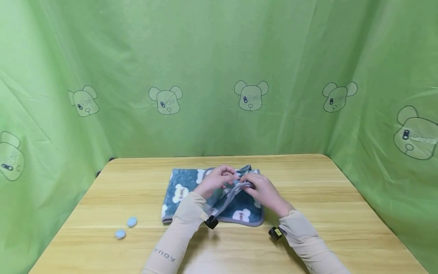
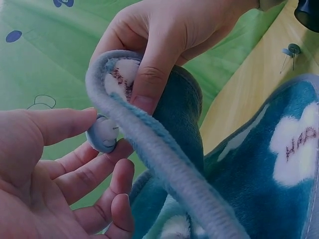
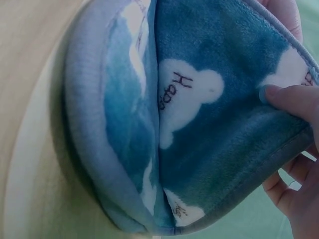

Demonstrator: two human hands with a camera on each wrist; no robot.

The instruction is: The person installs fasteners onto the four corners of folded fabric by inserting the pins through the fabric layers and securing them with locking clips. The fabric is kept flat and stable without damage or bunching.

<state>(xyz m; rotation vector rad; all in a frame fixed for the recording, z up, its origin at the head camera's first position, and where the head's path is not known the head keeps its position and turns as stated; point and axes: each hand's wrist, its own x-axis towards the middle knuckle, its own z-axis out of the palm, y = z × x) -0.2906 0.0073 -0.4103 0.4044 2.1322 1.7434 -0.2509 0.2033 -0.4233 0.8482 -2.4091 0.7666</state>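
A folded teal fleece blanket (image 1: pixel 178 179) with white bear shapes and grey edging lies on the table, its upper layer lifted near the middle. My left hand (image 1: pixel 215 179) pinches a small round blue disc (image 2: pixel 102 133) between thumb and fingers, right beside the raised edging. The disc has a blue rim and a paler face. From the other side, my right hand (image 2: pixel 172 40) grips the lifted corner, with its thumb pressed on the fleece. In the right wrist view the blanket layers (image 3: pixel 214 129) spread apart, showing the printed bears between them.
Two more pale blue round pieces, one (image 1: pixel 131 222) slightly behind the other (image 1: pixel 120 233), lie on the wooden table (image 1: pixel 102 198) left of the blanket. Thin stems show by these in the left wrist view. A green curtain (image 1: pixel 212 49) surrounds the table's back and sides.
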